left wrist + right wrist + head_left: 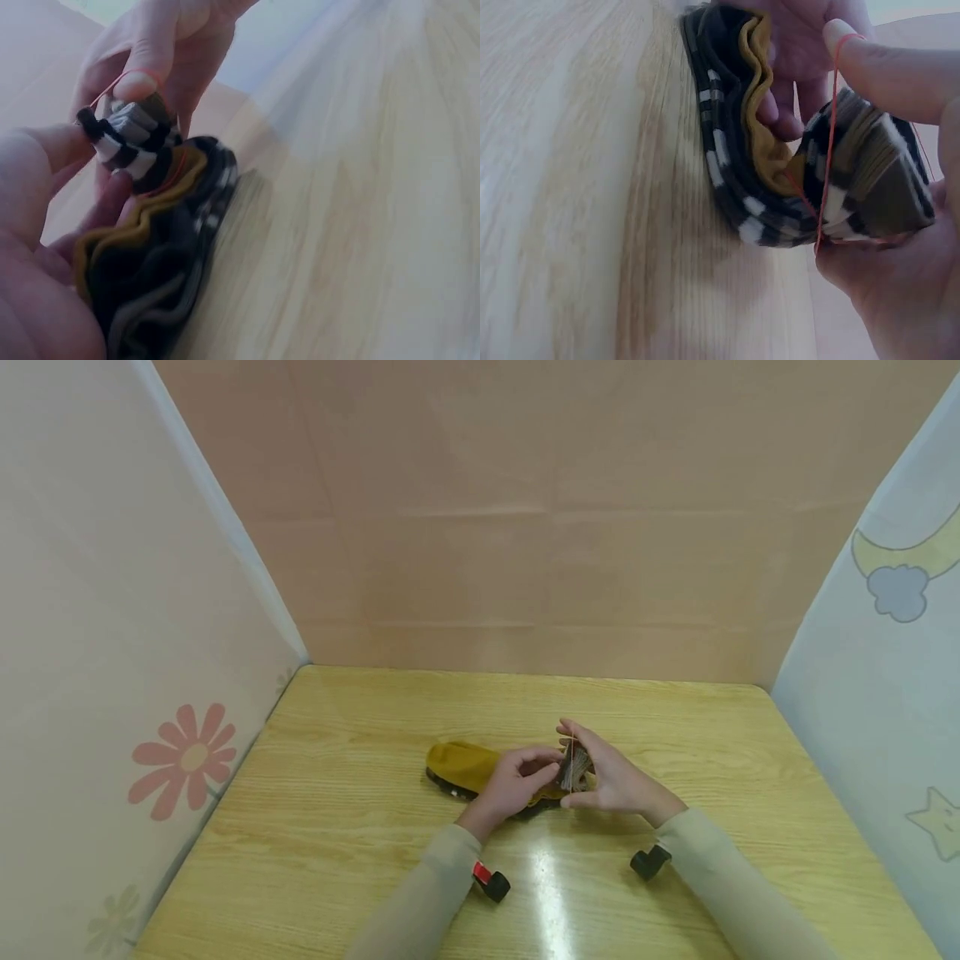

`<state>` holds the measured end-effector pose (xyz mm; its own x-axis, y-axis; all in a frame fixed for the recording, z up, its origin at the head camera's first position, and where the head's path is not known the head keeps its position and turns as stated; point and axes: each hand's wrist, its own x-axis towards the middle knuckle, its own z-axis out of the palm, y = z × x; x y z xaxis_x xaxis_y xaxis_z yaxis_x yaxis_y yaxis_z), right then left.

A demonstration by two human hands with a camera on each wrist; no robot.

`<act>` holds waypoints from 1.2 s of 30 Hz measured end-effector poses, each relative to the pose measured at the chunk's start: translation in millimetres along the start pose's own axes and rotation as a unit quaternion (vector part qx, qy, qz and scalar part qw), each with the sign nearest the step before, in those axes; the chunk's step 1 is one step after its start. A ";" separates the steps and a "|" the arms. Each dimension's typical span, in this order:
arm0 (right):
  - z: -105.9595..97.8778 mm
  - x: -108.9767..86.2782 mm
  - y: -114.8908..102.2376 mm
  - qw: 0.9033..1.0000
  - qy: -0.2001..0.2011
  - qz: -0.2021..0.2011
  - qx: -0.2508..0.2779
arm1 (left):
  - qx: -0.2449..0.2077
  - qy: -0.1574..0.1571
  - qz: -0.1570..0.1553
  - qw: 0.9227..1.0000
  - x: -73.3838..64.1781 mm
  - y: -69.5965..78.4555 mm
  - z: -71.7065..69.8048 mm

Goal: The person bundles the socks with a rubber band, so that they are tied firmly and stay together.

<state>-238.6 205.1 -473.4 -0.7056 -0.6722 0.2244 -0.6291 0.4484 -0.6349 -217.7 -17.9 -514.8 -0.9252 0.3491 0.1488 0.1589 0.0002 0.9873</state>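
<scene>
1. While both hands are meeting over the middle of the wooden table (360, 727), they are working on a small pile of socks (468, 768).
2. The pile is lying flat on the table, close in front of the person, with a mustard yellow sock (759, 97) sitting on top of black and white striped socks (716, 150).
3. The left hand (517, 781) is curling its fingers around the near end of the pile and is holding the layers together; in the left wrist view, its thumb (45, 150) is pressing against the folded striped end.
4. The right hand (611, 772) is pinching the bunched striped cuffs (870, 180), which are standing up a little from the table.
5. A thin red rubber band (826, 142) is stretching from the tip of a right finger (885, 64) down across the striped cuffs to the bottom of the bunch.
6. So both hands are gripping tight on the socks, and neither one is lying loose or flat.
7. A red and black clip (489, 881) is sitting at the left wrist, and a black clip (649, 862) is sitting at the right wrist.
8. Walls are standing around the table: a pale one with a pink flower (186, 760) on the left, and one with a moon and cloud (903, 572) on the right.
</scene>
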 end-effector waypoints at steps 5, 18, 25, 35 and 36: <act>-3.8 -1.8 -4.8 1.000 -0.010 -0.002 0.000 | 0.081 0.012 -0.014 0.997 3.0 5.1 9.8; -14.3 1.5 -24.6 0.991 -0.062 0.028 -0.117 | 0.260 0.050 -0.081 0.961 10.7 13.7 30.1; -13.7 -0.5 -9.4 0.987 -0.059 0.037 -0.145 | 0.255 0.006 -0.050 0.966 7.7 10.1 26.4; -6.6 -4.2 14.7 0.992 -0.011 0.036 -0.117 | 0.092 -0.015 -0.073 0.993 7.8 5.3 19.0; -6.3 -4.4 16.0 0.993 -0.009 0.039 -0.113 | 0.089 -0.014 -0.073 0.993 7.9 4.8 18.8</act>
<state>-247.6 219.0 -479.9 -0.7501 -0.6400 0.1662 -0.6315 0.6187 -0.4674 -217.7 2.5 -509.9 -0.9336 0.3583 0.0016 0.0851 0.2174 0.9724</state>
